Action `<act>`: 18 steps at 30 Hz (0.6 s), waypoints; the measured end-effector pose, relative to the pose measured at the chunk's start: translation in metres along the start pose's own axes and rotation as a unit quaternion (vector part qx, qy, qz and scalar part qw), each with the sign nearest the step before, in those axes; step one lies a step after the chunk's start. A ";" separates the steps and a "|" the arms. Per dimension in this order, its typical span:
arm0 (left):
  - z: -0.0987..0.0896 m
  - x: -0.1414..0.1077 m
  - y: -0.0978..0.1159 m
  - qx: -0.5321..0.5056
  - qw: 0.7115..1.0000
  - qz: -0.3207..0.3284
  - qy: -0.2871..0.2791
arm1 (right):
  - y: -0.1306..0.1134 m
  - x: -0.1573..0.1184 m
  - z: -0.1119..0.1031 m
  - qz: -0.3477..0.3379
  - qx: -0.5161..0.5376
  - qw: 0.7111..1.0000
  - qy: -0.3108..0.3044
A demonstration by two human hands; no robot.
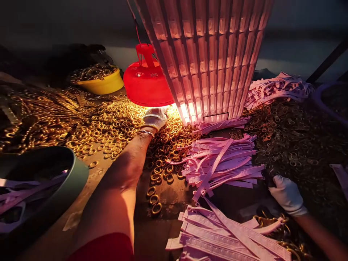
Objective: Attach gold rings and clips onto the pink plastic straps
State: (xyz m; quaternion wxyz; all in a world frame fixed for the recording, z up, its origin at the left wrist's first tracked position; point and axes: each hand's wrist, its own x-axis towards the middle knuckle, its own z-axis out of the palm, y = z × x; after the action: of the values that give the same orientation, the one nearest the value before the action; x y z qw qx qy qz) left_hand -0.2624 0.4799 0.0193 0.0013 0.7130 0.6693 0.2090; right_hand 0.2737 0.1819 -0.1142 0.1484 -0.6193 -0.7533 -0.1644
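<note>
My left hand (155, 117), in a white dotted knit glove with a bangle at the wrist, reaches into a heap of brass-coloured rings (108, 127) beneath a red lamp shade (146, 85). Glare and the shade hide its fingertips. Off to the right, my right hand (288, 195) wears a plain white glove. Its fingers are curled together around something small and dark, perhaps a metal hook, too dim to name. Left of that hand lie pink straps (220, 163) in a loose stack, and a second stack of pink straps (217, 235) sits closer to me.
A ribbed upright panel (212, 61) rises behind the straps. Dark small metal fittings (293, 137) cover the right side. A yellow tub (108, 81) of metal pieces stands at the back left, a green-grey bin (73, 181) with straps at front left. More pink pieces (280, 88) are heaped behind.
</note>
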 end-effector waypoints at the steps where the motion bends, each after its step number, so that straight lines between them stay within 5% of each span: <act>1: -0.001 -0.010 -0.001 0.005 1.000 0.000 0.008 | 0.000 0.000 0.001 -0.001 -0.001 1.000 0.000; 9: -0.012 -0.113 -0.015 -0.001 0.995 0.011 0.101 | 0.001 0.000 0.006 0.011 0.003 1.000 -0.016; 13: -0.010 -0.171 -0.022 -0.104 0.982 -0.044 0.154 | 0.002 0.000 0.006 0.025 0.012 0.999 -0.032; 18: 0.014 -0.176 -0.019 -0.175 0.958 -0.138 0.182 | 0.002 0.002 0.003 0.053 0.020 0.997 -0.044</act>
State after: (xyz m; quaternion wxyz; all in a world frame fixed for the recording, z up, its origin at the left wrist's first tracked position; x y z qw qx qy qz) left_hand -0.2792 0.3175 -0.0509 0.0331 0.5523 0.7029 0.4470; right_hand 0.2752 0.1854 -0.1154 0.1360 -0.6621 -0.7282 -0.1134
